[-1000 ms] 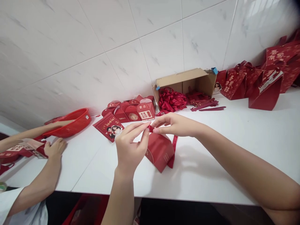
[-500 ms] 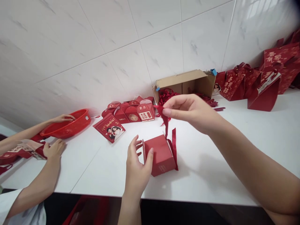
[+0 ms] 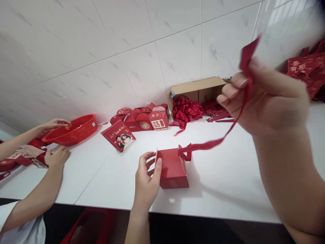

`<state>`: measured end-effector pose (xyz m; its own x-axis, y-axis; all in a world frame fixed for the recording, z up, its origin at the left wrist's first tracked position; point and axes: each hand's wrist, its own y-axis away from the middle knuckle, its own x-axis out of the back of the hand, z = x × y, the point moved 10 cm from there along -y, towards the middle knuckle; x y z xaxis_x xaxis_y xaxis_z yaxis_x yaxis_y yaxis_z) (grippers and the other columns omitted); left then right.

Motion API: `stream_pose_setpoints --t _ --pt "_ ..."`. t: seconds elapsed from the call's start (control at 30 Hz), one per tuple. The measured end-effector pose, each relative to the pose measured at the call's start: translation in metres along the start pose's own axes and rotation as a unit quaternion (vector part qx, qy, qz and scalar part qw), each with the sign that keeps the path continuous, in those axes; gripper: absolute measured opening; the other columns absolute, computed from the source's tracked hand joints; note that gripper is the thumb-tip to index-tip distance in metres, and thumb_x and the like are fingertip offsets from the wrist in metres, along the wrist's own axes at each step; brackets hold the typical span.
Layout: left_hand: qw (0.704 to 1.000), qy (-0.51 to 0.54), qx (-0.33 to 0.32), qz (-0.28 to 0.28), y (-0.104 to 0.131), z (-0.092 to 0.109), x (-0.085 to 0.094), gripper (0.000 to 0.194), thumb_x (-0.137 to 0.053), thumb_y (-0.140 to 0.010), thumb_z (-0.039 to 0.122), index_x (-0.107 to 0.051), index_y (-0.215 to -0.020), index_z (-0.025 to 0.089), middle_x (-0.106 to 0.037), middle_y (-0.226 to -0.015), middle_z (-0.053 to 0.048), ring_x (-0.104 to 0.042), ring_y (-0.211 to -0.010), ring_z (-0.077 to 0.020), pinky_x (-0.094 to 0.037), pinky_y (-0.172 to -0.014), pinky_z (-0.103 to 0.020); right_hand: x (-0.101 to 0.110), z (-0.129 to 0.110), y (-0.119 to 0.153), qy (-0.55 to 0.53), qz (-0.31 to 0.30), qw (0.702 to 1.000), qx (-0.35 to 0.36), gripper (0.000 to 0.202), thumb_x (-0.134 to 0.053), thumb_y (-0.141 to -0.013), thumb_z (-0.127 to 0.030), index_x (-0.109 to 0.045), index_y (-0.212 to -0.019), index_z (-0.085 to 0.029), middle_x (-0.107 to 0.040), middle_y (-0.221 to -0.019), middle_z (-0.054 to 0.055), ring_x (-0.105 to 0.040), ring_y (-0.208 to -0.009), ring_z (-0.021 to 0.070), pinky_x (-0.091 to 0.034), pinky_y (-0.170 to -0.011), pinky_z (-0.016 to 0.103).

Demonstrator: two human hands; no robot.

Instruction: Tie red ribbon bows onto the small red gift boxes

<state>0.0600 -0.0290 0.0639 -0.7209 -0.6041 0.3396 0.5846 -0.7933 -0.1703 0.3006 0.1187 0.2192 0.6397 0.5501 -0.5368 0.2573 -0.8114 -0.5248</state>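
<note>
My view shows a white bench, its back edge against a wall of grey-veined tiles, a bright striped reflection at upper right; a thin seam crosses the surface to the left of the red box, itself near the front edge. My left hand grips the box's left side narrowly between thumb and fingers. My right hand, raised, pinches the red ribbon, which slopes down to the box's right side.
</note>
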Motion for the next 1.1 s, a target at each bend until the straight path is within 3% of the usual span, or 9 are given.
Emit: stream_pose_setpoints --t 0.17,0.27,0.37,0.5,0.77,0.93,1.1 --pt "0.999 0.013 0.023 0.021 0.004 -0.002 0.003 0.032 -0.043 -0.089 0.052 -0.050 -0.091 0.021 -0.060 -0.092 -0.002 -0.058 -0.081 -0.0160 -0.047 -0.066 -0.025 -0.028 0.080 0.013 0.101 -0.084 0.984 -0.123 0.019 -0.058 -0.086 -0.032 -0.062 -0.074 -0.018 -0.062 -0.071 0.000 -0.057 -0.064 0.0106 -0.045 -0.063 0.025" --pt "0.998 0.049 0.021 0.037 0.004 -0.004 0.002 0.032 -0.037 -0.091 0.049 -0.053 -0.097 0.022 -0.061 -0.098 -0.003 -0.057 -0.090 -0.0181 -0.047 -0.074 -0.027 -0.045 0.134 0.035 0.237 -0.174 0.930 -0.220 0.025 -0.060 -0.083 -0.040 -0.062 -0.075 -0.016 -0.065 -0.079 0.002 -0.059 -0.069 0.0137 -0.044 -0.065 0.026" --pt "0.994 0.104 -0.001 0.025 0.005 -0.003 -0.005 0.035 -0.034 -0.094 0.046 -0.053 -0.109 0.021 -0.059 -0.112 -0.005 -0.054 -0.107 -0.0208 -0.045 -0.088 -0.031 -0.058 0.162 0.053 0.357 -0.261 0.868 -0.227 0.023 -0.057 -0.083 -0.034 -0.062 -0.070 -0.015 -0.065 -0.101 0.007 -0.060 -0.091 0.0201 -0.044 -0.077 0.030" --pt "0.987 0.163 -0.008 -0.013 0.010 -0.003 -0.017 0.038 -0.031 -0.095 0.044 -0.052 -0.118 0.021 -0.055 -0.123 -0.007 -0.048 -0.120 -0.0224 -0.043 -0.096 -0.033 -0.066 0.173 0.065 0.417 -0.312 0.824 -0.223 0.025 -0.054 -0.084 -0.032 -0.063 -0.068 -0.015 -0.060 -0.118 0.010 -0.056 -0.106 0.0247 -0.041 -0.088 0.034" --pt "0.986 0.162 0.025 -0.036 0.019 0.000 -0.022 0.046 -0.030 -0.093 0.053 -0.047 -0.124 0.022 -0.049 -0.133 -0.008 -0.042 -0.128 -0.0234 -0.037 -0.103 -0.036 -0.067 0.178 0.071 0.420 -0.330 0.813 -0.231 0.024 -0.054 -0.084 -0.035 -0.064 -0.071 -0.017 -0.059 -0.120 0.009 -0.055 -0.108 0.0246 -0.040 -0.093 0.036" --pt "0.982 0.179 0.052 0.005 0.024 -0.005 -0.022 0.050 -0.033 -0.090 0.058 -0.044 -0.124 0.022 -0.050 -0.131 -0.010 -0.045 -0.125 -0.0261 -0.036 -0.104 -0.041 -0.070 0.186 0.079 0.409 -0.354 0.806 -0.241 0.020 -0.054 -0.084 -0.032 -0.065 -0.075 -0.018 -0.064 -0.109 0.007 -0.058 -0.099 0.0223 -0.042 -0.090 0.034" --pt "0.983 0.169 0.068 0.028 0.027 -0.012 -0.017 0.053 -0.031 -0.087 0.065 -0.046 -0.117 0.024 -0.053 -0.126 -0.009 -0.048 -0.118 -0.0243 -0.040 -0.097 -0.037 -0.074 0.184 0.082 0.389 -0.381 0.807 -0.230 0.020 -0.050 -0.086 -0.032 -0.064 -0.078 -0.019 -0.066 -0.101 0.004 -0.060 -0.094 0.0202 -0.044 -0.085 0.032"
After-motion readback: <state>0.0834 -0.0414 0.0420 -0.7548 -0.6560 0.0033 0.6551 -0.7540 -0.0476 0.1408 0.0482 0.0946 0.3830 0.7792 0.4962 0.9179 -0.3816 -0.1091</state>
